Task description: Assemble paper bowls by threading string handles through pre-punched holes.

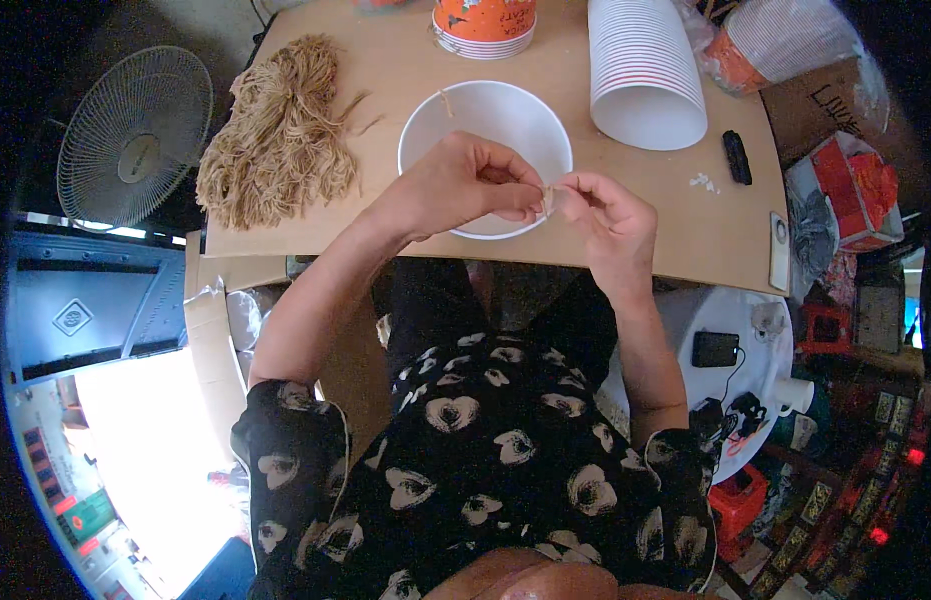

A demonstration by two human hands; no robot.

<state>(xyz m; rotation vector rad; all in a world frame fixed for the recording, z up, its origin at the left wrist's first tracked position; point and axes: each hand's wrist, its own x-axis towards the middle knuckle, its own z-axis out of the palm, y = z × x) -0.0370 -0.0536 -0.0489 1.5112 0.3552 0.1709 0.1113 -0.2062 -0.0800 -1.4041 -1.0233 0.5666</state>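
Over the near right rim of a large white paper tub (485,108), my two hands meet. My left hand (455,190) is closed in a pinch on a short bit of tan string (548,197). From the right, the thumb and forefinger of my right hand (620,220) pinch the same bit. Fingertips hide most of it, so I cannot tell whether it is knotted. Another short strand (446,102) hangs over the tub's far left rim. Left of the tub lies a big loose bundle of tan strings (285,140) on the wooden table (385,60).
A long stack of white tubs (645,75) lies at the back right, near an orange printed stack (485,25). A black object (736,157) and white scraps (703,182) are at the right. A fan (135,140) stands left; a round white table (755,310) is lower right.
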